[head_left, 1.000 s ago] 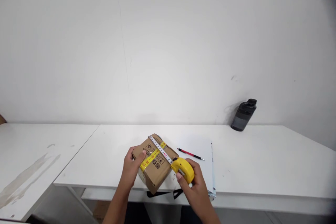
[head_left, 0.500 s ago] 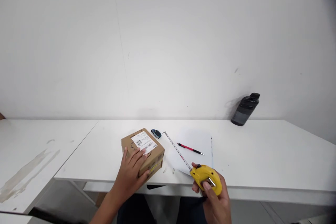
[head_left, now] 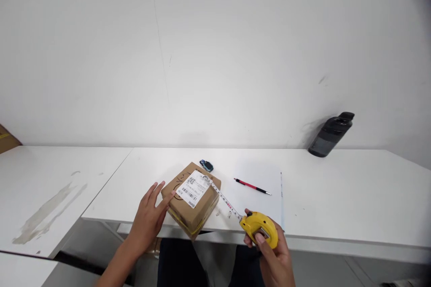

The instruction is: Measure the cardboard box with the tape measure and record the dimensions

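Observation:
A brown cardboard box [head_left: 188, 213] with a white shipping label [head_left: 193, 188] sits at the table's front edge, turned at an angle. My left hand [head_left: 150, 210] lies at its left side, fingers spread, the index fingertip touching the box near the label. In my right hand [head_left: 272, 251] is a yellow tape measure [head_left: 261, 228], my fingers wrapped round its case. Its blade [head_left: 224, 197] sticks out up and to the left, the hooked end over the top of the box by the label. Whether the blade touches the box I cannot tell.
White paper [head_left: 252, 202] lies right of the box with a red and black pen [head_left: 252, 186] on it. Behind the box is a small dark blue object [head_left: 206, 165]. A black bottle [head_left: 332, 134] leans near the wall. Another carton [head_left: 8, 139] shows at far left.
The box has turned on the table. My left hand has slid from its top to its left side. The tape's end has come from beside the box to over it.

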Demonstrator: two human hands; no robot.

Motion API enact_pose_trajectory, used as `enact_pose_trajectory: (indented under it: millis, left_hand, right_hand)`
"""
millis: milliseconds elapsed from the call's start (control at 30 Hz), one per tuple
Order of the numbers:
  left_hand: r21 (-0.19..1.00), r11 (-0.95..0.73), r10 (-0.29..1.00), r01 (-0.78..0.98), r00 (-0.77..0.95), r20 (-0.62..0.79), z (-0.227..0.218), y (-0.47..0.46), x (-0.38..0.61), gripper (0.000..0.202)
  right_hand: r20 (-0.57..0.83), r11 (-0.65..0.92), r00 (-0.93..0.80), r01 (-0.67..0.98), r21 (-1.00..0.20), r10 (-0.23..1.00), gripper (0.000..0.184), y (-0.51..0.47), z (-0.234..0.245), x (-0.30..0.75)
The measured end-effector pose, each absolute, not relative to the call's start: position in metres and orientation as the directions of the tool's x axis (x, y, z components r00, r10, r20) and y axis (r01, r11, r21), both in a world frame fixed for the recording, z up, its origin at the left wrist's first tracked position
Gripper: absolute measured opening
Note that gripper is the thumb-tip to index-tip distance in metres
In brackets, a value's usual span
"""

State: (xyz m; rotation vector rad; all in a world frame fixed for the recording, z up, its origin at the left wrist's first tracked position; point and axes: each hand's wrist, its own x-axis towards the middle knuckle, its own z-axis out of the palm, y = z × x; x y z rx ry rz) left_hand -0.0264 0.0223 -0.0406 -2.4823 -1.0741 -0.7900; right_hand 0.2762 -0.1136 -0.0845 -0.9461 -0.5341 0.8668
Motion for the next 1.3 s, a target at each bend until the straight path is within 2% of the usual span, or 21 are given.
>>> enact_pose_trajectory:
  millis: [100,133,200,267,333,433,533,600,767,933,1300]
  left_hand:
    - [-0.015,-0.550,0.583,0.835,0.397,0.709,-0.037,0.029,-0.038,0.050]
    - [0.048,-0.501,0.594,0.864,0.303,0.745,-0.034,0.030,-0.041,0.047]
    - [0.250,-0.419,0.650,0.873,0.097,0.753,-0.030,0.027,-0.043,0.048]
    - [0.510,-0.374,0.770,0.775,-0.046,0.636,-0.030,0.015,-0.038,0.052]
    - [0.712,-0.348,0.892,0.610,-0.021,0.452,-0.038,-0.003,-0.025,0.055]
    - [0.842,-0.305,0.952,0.446,0.139,0.271,-0.054,-0.027,-0.002,0.067]
    - [0.882,-0.242,0.970,0.404,0.130,0.206,-0.068,-0.037,0.012,0.074]
    - [0.877,-0.242,0.970,0.415,0.101,0.220,-0.073,-0.036,0.013,0.073]
    - [0.811,-0.287,0.957,0.509,0.122,0.262,-0.079,-0.028,0.003,0.073]
    - [0.812,-0.286,0.958,0.510,0.132,0.254,-0.081,-0.029,0.001,0.071]
    - [0.877,-0.234,0.972,0.418,0.114,0.205,-0.085,-0.030,0.007,0.073]
  right_hand:
    - [0.022,0.297,0.571,-0.394,-0.870,0.821,0.049,-0.113,-0.089,0.279]
    - [0.019,0.292,0.566,-0.395,-0.871,0.824,0.049,-0.114,-0.090,0.279]
    - [0.017,0.285,0.556,-0.399,-0.872,0.831,0.050,-0.115,-0.092,0.281]
    - [0.008,0.285,0.568,-0.401,-0.871,0.823,0.050,-0.116,-0.092,0.280]
    - [-0.008,0.287,0.590,-0.405,-0.868,0.808,0.050,-0.116,-0.090,0.277]
    - [-0.028,0.306,0.627,-0.417,-0.856,0.778,0.049,-0.115,-0.086,0.270]
    - [-0.051,0.352,0.692,-0.427,-0.833,0.720,0.043,-0.115,-0.083,0.266]
    - [-0.086,0.360,0.711,-0.452,-0.816,0.697,0.040,-0.116,-0.082,0.266]
    - [-0.179,0.294,0.646,-0.554,-0.779,0.742,0.040,-0.117,-0.080,0.270]
    - [-0.244,0.260,0.606,-0.623,-0.738,0.757,0.035,-0.114,-0.083,0.268]
    - [-0.206,0.266,0.621,-0.579,-0.770,0.756,0.037,-0.114,-0.084,0.266]
